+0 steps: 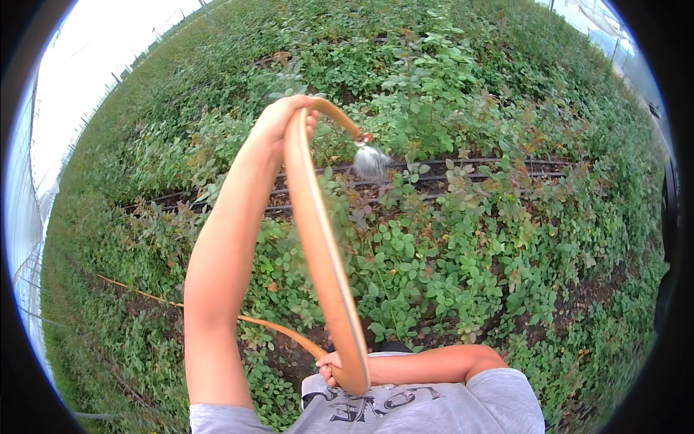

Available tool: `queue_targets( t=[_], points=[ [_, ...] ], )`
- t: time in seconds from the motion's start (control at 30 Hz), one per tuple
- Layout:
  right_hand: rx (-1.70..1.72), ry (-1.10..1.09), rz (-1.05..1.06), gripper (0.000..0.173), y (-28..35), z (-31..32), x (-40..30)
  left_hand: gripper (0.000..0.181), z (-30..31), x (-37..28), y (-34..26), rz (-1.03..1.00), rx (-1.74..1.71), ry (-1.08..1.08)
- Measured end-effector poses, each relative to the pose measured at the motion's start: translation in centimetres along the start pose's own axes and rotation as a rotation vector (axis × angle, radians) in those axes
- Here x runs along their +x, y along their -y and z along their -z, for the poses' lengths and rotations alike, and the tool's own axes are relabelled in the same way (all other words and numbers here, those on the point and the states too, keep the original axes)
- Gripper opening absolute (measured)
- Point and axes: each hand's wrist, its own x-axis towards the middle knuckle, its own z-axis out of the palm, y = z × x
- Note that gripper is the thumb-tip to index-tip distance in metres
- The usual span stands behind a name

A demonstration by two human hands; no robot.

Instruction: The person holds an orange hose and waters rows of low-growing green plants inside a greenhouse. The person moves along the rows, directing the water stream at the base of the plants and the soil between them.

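Note:
My left hand is raised in front of me and closed around an orange hose near its outlet end. From there the hose bends over to the right and ends in a red fitting, where water sprays down over the plants. My right hand grips a lower part of the same hose close to my shirt. A long loop of hose hangs between my two hands. Past my right hand, the hose trails off to the left among the foliage.
Leafy green bushes grow in dense rows all around, some with reddish leaves. Dark irrigation lines run across the soil between rows. Plastic sheeting stands along the far left, and more hangs at the upper right.

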Motion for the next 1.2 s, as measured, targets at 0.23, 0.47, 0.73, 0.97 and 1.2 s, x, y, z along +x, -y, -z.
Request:
queue_targets(
  t=[0.23, 0.47, 0.73, 0.97, 1.2],
  points=[
    [0.066, -0.158, 0.07, 0.03, 0.5, -11.3, 4.9, 0.018, 14.3, -1.4, -1.9, 0.031, -0.018, 0.036],
    [0.233, 0.045, 0.127, 0.018, -0.3, -7.6, 13.3, 0.017, 22.7, 0.6, -1.5, 0.049, -0.073, -0.026],
    [0.104, -0.154, 0.107, 0.012, 1.1, -6.2, 16.6, 0.019, 25.5, 1.5, -0.3, 0.05, -0.096, -0.064],
    [0.126, -0.15, 0.134, 0.012, 1.2, -3.4, 20.1, 0.023, 24.6, 2.5, -0.2, 0.034, -0.077, -0.07],
    [0.146, -0.119, 0.141, 0.016, 3.5, -1.6, 16.5, 0.022, 23.4, 4.8, 1.9, 0.011, -0.049, -0.123]
  ],
)
